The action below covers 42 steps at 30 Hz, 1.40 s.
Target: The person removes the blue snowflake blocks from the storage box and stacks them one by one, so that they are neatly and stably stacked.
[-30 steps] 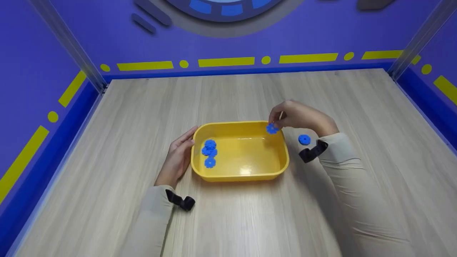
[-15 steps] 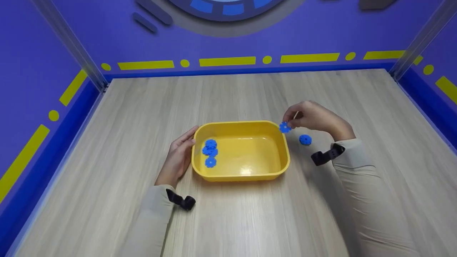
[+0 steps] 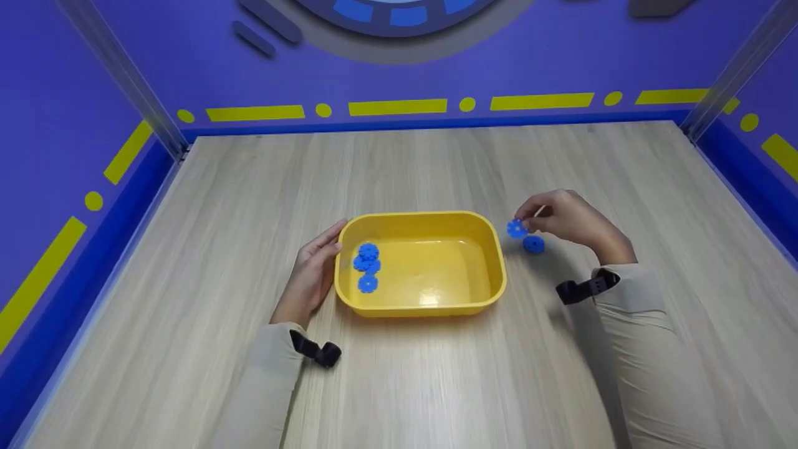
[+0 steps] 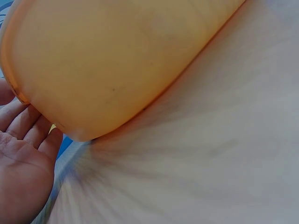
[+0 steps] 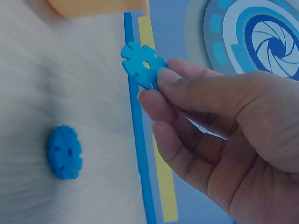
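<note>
A yellow plastic tub [image 3: 430,310] sits on the table, with several blue notched building discs [image 3: 368,284] lying along its left inside. At the tub's left end my left hand [image 3: 310,274] holds the wall, thumb at the rim and fingers along the outside; the left wrist view shows this hand [image 4: 25,154] against the tub wall [image 4: 103,70]. Right of the tub, my right hand [image 3: 564,218] pinches one blue building disc [image 3: 516,228] between thumb and fingers, above the table. Just below it another blue disc [image 3: 533,244] rests on the wood, maybe a small stack [image 5: 64,152].
The wooden tabletop [image 3: 399,380] extends around the tub on all sides. Purple-blue panels with yellow markings [image 3: 399,107] enclose the back and both sides. Each wrist wears a black strap-mounted camera [image 3: 316,349].
My right hand has moved right with its blue disc, from over the tub's back right corner to beside the disc on the table. The left hand and tub have stayed put.
</note>
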### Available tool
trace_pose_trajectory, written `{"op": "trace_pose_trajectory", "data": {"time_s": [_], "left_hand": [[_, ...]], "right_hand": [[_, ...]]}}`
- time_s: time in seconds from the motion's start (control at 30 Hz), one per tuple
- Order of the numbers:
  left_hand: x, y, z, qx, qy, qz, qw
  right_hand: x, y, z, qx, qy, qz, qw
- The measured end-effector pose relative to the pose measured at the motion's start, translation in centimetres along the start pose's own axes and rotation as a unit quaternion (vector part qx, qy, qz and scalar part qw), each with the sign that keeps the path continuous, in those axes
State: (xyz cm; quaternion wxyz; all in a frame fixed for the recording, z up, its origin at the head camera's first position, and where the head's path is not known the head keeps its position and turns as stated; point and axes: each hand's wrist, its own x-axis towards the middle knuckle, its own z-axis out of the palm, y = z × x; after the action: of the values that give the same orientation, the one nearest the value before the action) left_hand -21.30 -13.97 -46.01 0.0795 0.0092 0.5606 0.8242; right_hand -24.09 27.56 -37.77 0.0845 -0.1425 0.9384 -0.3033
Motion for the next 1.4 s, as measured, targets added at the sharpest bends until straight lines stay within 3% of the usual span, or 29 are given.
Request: {"op": "trace_pose_trajectory", "data": {"time_s": [0.73,0.9,1.4], "left_hand": [[0.0,0.0,-0.1,0.002,0.000,-0.006,1.0000],[0.0,-0.1,-0.2,0.006,-0.011,0.008,0.9999],[0.0,0.1,-0.1,0.003,-0.002,-0.011,0.9999]], "right_hand": [[-2.0,3.0,1.5,0.020,0.057,0.049,0.997],[-2.1,3.3,1.6,0.018,0.062,0.057,0.996],[-2.1,4.2,2.0,0.012,0.071,0.082,0.994]]}}
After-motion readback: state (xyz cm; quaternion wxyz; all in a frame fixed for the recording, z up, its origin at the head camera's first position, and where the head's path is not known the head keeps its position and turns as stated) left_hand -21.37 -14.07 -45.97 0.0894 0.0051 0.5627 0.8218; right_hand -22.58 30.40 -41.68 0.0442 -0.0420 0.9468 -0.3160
